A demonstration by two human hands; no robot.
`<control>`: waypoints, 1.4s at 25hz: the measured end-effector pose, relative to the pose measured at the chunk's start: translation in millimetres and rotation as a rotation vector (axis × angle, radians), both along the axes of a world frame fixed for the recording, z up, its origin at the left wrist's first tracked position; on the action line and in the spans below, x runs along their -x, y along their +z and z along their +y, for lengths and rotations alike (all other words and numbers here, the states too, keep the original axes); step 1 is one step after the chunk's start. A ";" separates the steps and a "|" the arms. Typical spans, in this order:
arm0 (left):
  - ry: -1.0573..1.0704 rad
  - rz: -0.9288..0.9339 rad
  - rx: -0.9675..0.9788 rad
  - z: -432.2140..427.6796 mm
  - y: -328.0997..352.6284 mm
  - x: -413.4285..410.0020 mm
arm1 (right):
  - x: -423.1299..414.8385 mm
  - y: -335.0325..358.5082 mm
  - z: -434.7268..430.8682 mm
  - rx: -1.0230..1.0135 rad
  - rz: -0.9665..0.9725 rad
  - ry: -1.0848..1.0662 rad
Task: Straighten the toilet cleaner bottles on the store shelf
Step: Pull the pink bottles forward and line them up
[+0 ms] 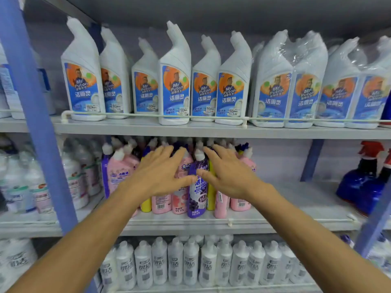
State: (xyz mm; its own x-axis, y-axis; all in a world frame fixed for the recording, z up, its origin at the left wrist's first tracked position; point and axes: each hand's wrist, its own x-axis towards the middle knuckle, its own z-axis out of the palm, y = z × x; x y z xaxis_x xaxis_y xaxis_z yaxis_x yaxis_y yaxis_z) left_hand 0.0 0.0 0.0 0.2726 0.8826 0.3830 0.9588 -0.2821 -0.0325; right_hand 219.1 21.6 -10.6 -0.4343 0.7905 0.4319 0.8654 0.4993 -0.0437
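Toilet cleaner bottles (182,200) in pink, purple and yellow crowd the middle shelf (285,226), bracketed by our two hands. Our left hand (160,174) and right hand (229,174) lie flat on the cluster, fingers spread and fairly straight, thumbs angled towards the purple bottle (197,199) at the front. Neither hand closes round anything.

The risk, as we judge it, is a domino fall. The bottles are tall, narrow and packed shoulder to shoulder, so a hard shove near the necks could topple the rows behind, which we cannot see. The purple bottle stands ahead of its neighbours, close to the shelf's front edge, and a careless sideways nudge could send it over.

The bottles look like glossy plastic with angled white caps. Several show barcodes rather than front labels, and their fronts form a ragged line. On the shelf above, white bottles (175,85) stand behind a thin rail (148,115).
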 end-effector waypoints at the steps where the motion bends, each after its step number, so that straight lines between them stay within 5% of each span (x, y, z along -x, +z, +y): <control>1: 0.037 0.060 0.058 5.9 -6.0 -1.7 | 1.1 -6.6 7.7 0.050 -0.039 -0.052; 4: 0.111 0.138 0.222 20.7 -20.9 -7.7 | -1.2 -20.2 23.4 0.188 -0.152 -0.179; 9: 0.158 0.080 0.289 39.7 -31.9 -12.5 | -0.9 -28.5 30.6 0.080 -0.121 -0.200; 15: 0.132 0.058 0.227 47.1 -38.3 -14.0 | -16.2 -46.1 22.6 -0.006 -0.076 -0.095; 25: 0.141 -0.202 0.196 93.0 -16.8 -22.7 | -47.6 -26.0 62.2 0.080 0.024 -0.225; 30: 0.218 -0.485 0.153 117.6 -37.8 -24.2 | -35.8 -35.9 87.6 0.157 0.281 -0.275; 35: 0.249 -0.465 0.171 137.6 -47.3 -19.5 | -24.0 -50.9 97.6 0.179 0.490 -0.327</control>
